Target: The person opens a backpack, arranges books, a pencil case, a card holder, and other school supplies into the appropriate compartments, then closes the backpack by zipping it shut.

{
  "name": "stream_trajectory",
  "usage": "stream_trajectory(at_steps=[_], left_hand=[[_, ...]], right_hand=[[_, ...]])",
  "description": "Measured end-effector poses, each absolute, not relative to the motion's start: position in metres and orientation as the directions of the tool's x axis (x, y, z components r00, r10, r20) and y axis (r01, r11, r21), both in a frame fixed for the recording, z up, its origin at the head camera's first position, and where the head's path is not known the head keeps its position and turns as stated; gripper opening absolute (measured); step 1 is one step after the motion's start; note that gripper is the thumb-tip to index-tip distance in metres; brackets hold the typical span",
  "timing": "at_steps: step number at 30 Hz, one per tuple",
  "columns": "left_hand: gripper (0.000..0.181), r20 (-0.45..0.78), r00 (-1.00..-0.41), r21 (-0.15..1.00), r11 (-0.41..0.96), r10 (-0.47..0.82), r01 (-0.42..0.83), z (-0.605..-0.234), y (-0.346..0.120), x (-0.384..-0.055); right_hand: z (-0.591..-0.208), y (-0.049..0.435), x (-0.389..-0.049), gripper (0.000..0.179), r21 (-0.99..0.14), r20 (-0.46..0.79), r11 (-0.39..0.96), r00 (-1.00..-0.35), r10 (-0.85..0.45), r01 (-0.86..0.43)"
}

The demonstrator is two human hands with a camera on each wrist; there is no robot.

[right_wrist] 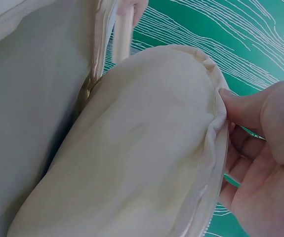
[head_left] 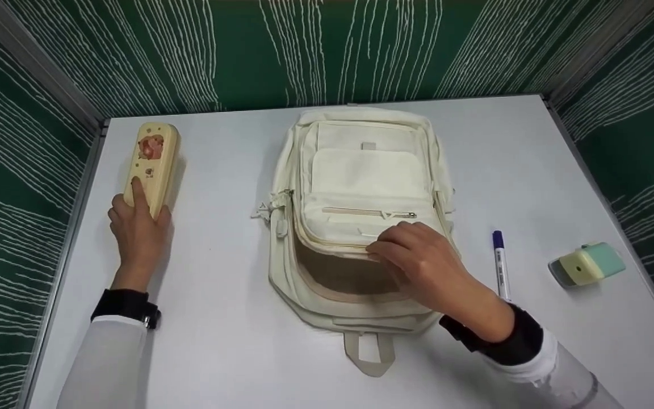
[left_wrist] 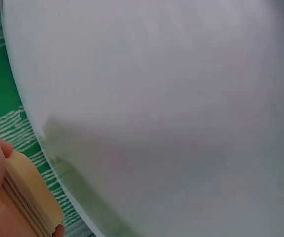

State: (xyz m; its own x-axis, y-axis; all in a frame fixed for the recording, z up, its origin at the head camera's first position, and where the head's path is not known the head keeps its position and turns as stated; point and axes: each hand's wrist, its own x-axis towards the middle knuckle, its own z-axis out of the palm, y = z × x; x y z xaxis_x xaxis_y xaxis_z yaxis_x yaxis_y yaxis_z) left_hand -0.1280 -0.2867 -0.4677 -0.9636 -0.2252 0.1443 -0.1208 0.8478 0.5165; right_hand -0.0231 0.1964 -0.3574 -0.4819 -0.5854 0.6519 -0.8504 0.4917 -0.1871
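Observation:
A cream backpack (head_left: 369,173) lies front up on the table, its main compartment unzipped and gaping toward the near side. My right hand (head_left: 426,264) pinches the edge of the front panel between thumb and fingers and holds it raised. The right wrist view shows the panel's pale lining (right_wrist: 132,143) and the dim inside beside it. At the far left, a yellow zippered pencil case (head_left: 156,147) with a pink cartoon print is gripped by my left hand (head_left: 139,233), the index finger lying along its top. Part of the case (left_wrist: 35,190) shows in the left wrist view.
Right of the backpack lies a white marker (head_left: 501,275) with a dark blue cap. Farther right is a small yellow and mint-green pencil sharpener-like box (head_left: 588,264). The backpack's carrying loop (head_left: 385,358) points to the near edge. Green walls with white lines border the white table (head_left: 219,284).

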Motion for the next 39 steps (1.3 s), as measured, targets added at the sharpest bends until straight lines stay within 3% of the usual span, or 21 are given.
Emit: stream_trajectory(at_steps=[11, 17, 21, 26, 31, 34, 37, 39], left_hand=[[0.091, 0.337, -0.934, 0.601, 0.791, -0.118, 0.116, -0.44, -0.244, -0.105], [0.091, 0.514, -0.858, 0.574, 0.74, 0.007, 0.35, -0.436, -0.225, -0.088], [0.087, 0.668, -0.734, 0.49, 0.669, 0.124, 0.559, -0.438, -0.215, -0.079], [0.078, 0.819, -0.498, 0.288, 0.545, 0.286, 0.787, -0.441, -0.197, -0.07], [0.071, 0.829, -0.206, -0.036, 0.419, 0.519, 0.907, -0.443, -0.176, -0.062], [0.063, 0.766, -0.073, -0.186, 0.328, 0.639, 0.926, -0.444, -0.162, -0.058], [0.058, 0.705, -0.037, -0.226, 0.274, 0.708, 0.935, -0.447, -0.146, -0.054], [0.061, 0.682, -0.062, -0.214, 0.279, 0.729, 0.936, -0.452, -0.135, -0.053]], right_hand=[[-0.355, 0.201, -0.025, 0.019, -0.214, 0.628, 0.529, -0.531, -0.57, -0.821], [-0.353, 0.202, -0.028, 0.02, -0.223, 0.62, 0.538, -0.544, -0.565, -0.813], [-0.351, 0.204, -0.029, 0.019, -0.239, 0.608, 0.548, -0.563, -0.559, -0.802], [-0.346, 0.205, -0.032, 0.018, -0.271, 0.607, 0.547, -0.582, -0.541, -0.792], [-0.337, 0.204, -0.036, 0.012, -0.266, 0.607, 0.55, -0.581, -0.542, -0.791], [-0.328, 0.203, -0.037, 0.012, -0.259, 0.6, 0.559, -0.585, -0.546, -0.788], [-0.321, 0.201, -0.039, 0.01, -0.255, 0.595, 0.56, -0.585, -0.552, -0.788], [-0.317, 0.199, -0.04, 0.009, -0.253, 0.599, 0.555, -0.579, -0.554, -0.793]])
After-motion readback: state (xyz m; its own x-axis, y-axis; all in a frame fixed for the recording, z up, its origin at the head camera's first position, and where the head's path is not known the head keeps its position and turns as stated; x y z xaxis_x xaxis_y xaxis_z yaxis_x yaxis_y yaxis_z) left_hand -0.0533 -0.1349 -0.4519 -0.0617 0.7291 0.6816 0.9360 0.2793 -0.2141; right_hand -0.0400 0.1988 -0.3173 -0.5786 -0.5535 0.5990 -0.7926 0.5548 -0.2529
